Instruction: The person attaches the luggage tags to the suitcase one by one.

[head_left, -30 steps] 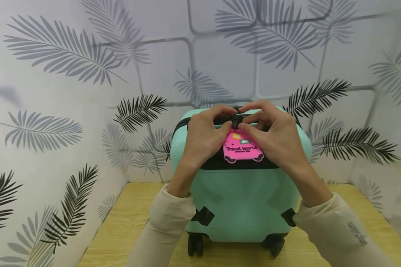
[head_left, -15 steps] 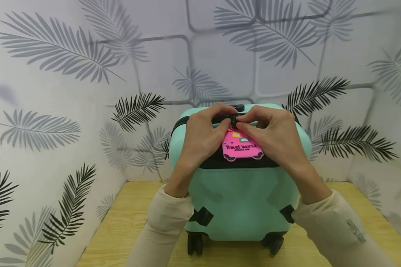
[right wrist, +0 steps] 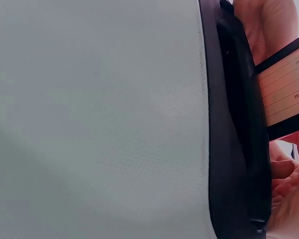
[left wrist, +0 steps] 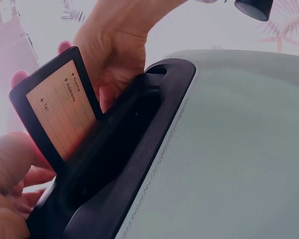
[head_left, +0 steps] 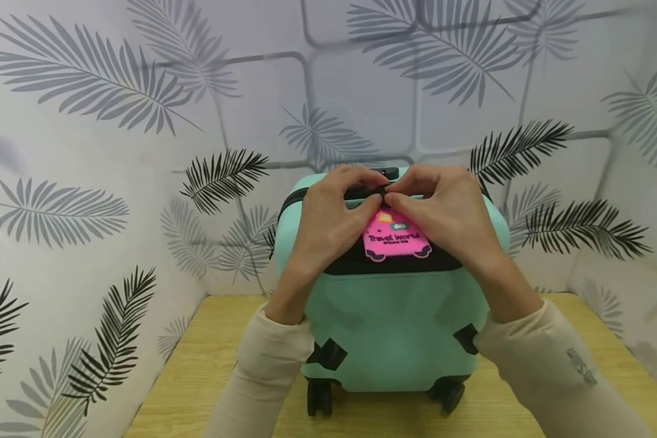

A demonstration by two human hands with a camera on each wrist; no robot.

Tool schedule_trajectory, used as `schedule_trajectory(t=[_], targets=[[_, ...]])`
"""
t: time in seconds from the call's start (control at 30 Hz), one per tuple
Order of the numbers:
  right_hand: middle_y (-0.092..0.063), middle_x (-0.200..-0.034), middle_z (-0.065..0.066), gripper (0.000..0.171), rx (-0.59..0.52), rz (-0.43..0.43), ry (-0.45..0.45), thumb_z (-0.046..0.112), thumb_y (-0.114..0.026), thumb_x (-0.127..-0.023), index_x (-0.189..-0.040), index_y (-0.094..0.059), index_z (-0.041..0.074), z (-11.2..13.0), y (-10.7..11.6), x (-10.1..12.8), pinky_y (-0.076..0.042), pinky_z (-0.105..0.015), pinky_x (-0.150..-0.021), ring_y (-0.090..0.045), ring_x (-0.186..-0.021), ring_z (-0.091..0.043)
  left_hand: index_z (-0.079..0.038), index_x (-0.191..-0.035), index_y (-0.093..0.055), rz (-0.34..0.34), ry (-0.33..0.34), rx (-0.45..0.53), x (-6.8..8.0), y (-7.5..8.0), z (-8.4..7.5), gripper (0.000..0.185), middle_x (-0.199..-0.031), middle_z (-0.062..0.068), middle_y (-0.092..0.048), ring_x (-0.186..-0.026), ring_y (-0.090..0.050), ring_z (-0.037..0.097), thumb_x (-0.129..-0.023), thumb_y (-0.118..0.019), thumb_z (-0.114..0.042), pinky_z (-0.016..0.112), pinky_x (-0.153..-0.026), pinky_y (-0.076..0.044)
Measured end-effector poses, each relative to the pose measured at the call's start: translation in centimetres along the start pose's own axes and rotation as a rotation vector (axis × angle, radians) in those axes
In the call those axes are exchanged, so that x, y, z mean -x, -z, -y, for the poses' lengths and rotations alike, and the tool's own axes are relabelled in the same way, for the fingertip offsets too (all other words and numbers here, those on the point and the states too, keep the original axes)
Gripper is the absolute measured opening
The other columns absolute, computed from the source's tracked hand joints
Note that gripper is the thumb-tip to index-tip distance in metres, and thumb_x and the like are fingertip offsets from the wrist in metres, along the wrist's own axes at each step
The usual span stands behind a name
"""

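Observation:
A mint-green hard-shell suitcase (head_left: 394, 322) stands upright on its wheels on a wooden table (head_left: 197, 365). A pink luggage tag (head_left: 396, 237) reading "Travel World" hangs over the black handle recess (head_left: 449, 260) on its top. My left hand (head_left: 373, 193) and right hand (head_left: 395, 193) meet above the tag, and each pinches the tag's black strap at the handle. The left wrist view shows the tag's back (left wrist: 60, 112) with name and address lines beside the black handle (left wrist: 124, 149). In the right wrist view the tag (right wrist: 289, 84) lies behind the handle (right wrist: 236, 124).
Walls papered with a leaf pattern (head_left: 87, 182) close in the table on the left, back and right. The suitcase's black wheels (head_left: 320, 398) stand near the table's front. Bare tabletop shows on both sides of the suitcase.
The fingertips of both hands have drawn closer together over the strap. The tag sits slightly higher and flatter against the handle. The suitcase has not moved.

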State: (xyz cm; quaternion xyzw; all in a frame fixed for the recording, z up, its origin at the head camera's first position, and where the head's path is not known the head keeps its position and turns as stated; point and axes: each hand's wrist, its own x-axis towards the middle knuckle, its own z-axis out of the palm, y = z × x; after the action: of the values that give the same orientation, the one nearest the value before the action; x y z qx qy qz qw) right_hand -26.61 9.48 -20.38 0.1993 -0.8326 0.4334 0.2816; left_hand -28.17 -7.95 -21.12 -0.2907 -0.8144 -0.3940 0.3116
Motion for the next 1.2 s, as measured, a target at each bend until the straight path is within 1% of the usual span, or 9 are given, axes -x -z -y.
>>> schedule_trajectory(t=[0.17, 0.3, 0.4, 0.57, 0.77, 0.87, 0.93, 1.07, 1.2], targets=[[-0.074, -0.085, 0.002, 0.005, -0.019, 0.021, -0.021, 0.022, -0.076, -0.083, -0.087, -0.076, 0.018, 0.1, 0.1, -0.1, -0.045, -0.025, -0.067, -0.069, -0.083, -0.009, -0.017, -0.107, -0.072, 0.033, -0.017, 0.002, 0.1, 0.1, 0.1, 0.022, -0.101, -0.003, -0.065, -0.097, -0.057, 0.008, -0.085, -0.071, -0.016, 0.027, -0.087, -0.043], [-0.073, -0.083, 0.002, 0.008, -0.002, 0.023, -0.027, 0.024, -0.076, -0.083, -0.087, -0.073, 0.017, 0.1, 0.1, -0.1, -0.044, -0.027, -0.066, -0.065, -0.075, -0.01, -0.015, -0.107, -0.071, 0.052, -0.025, 0.002, 0.2, 0.3, 0.1, 0.024, -0.1, -0.001, -0.063, -0.097, -0.056, 0.01, -0.083, -0.074, -0.019, 0.028, -0.086, -0.042], [-0.071, -0.081, 0.003, 0.01, 0.027, 0.006, -0.014, 0.025, -0.076, -0.083, -0.086, -0.071, 0.017, 0.0, -0.1, -0.2, -0.044, -0.027, -0.064, -0.06, -0.069, -0.013, -0.014, -0.105, -0.071, 0.038, -0.028, 0.011, 0.3, 0.3, 0.1, 0.022, -0.098, -0.001, -0.064, -0.096, -0.057, 0.011, -0.083, -0.074, -0.017, 0.027, -0.086, -0.043], [-0.071, -0.083, 0.001, 0.011, 0.036, -0.02, 0.013, 0.025, -0.074, -0.086, -0.089, -0.071, 0.015, -0.2, -0.3, -0.2, -0.043, -0.026, -0.063, -0.058, -0.069, -0.013, -0.015, -0.102, -0.072, 0.013, -0.021, 0.029, 0.2, 0.2, 0.1, 0.018, -0.096, -0.002, -0.064, -0.094, -0.057, 0.009, -0.085, -0.072, -0.015, 0.026, -0.085, -0.044], [-0.07, -0.091, -0.001, 0.008, 0.052, -0.036, 0.019, 0.016, -0.066, -0.092, -0.097, -0.071, 0.014, -0.3, 0.1, -0.2, -0.046, -0.02, -0.07, -0.068, -0.08, -0.013, -0.016, -0.1, -0.072, 0.009, 0.003, 0.05, 0.0, 0.1, 0.2, 0.015, -0.093, -0.004, -0.064, -0.092, -0.057, 0.007, -0.085, -0.071, -0.014, 0.027, -0.085, -0.044], [-0.07, -0.091, 0.0, 0.009, 0.09, -0.044, 0.032, 0.014, -0.065, -0.092, -0.098, -0.072, 0.015, -0.2, 0.3, -0.5, -0.044, -0.021, -0.065, -0.066, -0.074, -0.015, -0.016, -0.099, -0.073, 0.009, 0.007, 0.051, 0.1, 0.1, 0.3, 0.014, -0.092, -0.004, -0.064, -0.092, -0.057, 0.007, -0.085, -0.071, -0.015, 0.028, -0.085, -0.045], [-0.07, -0.092, 0.0, 0.011, 0.116, -0.047, 0.057, 0.013, -0.064, -0.093, -0.098, -0.073, 0.016, -0.2, 0.2, -0.8, -0.042, -0.025, -0.064, -0.061, -0.072, -0.016, -0.016, -0.099, -0.073, 0.009, 0.007, 0.05, 0.1, 0.2, 0.3, 0.014, -0.092, -0.004, -0.064, -0.091, -0.057, 0.007, -0.085, -0.071, -0.015, 0.028, -0.085, -0.045], [-0.072, -0.098, -0.005, 0.017, 0.118, -0.002, 0.113, 0.009, -0.059, -0.093, -0.099, -0.075, 0.011, -0.4, -0.2, -1.7, -0.045, -0.034, -0.074, -0.06, -0.083, -0.019, -0.016, -0.098, -0.072, 0.01, 0.006, 0.051, 0.0, 0.2, 0.5, 0.013, -0.091, -0.003, -0.065, -0.091, -0.057, 0.008, -0.085, -0.071, -0.014, 0.027, -0.084, -0.045], [-0.071, -0.104, -0.009, 0.022, 0.144, 0.088, 0.079, 0.011, -0.054, -0.095, -0.1, -0.075, 0.007, 0.0, -0.3, -2.6, -0.045, -0.038, -0.075, -0.061, -0.088, -0.024, -0.015, -0.099, -0.072, 0.011, -0.003, 0.061, 0.0, 0.2, 0.6, 0.014, -0.092, -0.003, -0.066, -0.091, -0.058, 0.008, -0.085, -0.071, -0.014, 0.027, -0.086, -0.045]])
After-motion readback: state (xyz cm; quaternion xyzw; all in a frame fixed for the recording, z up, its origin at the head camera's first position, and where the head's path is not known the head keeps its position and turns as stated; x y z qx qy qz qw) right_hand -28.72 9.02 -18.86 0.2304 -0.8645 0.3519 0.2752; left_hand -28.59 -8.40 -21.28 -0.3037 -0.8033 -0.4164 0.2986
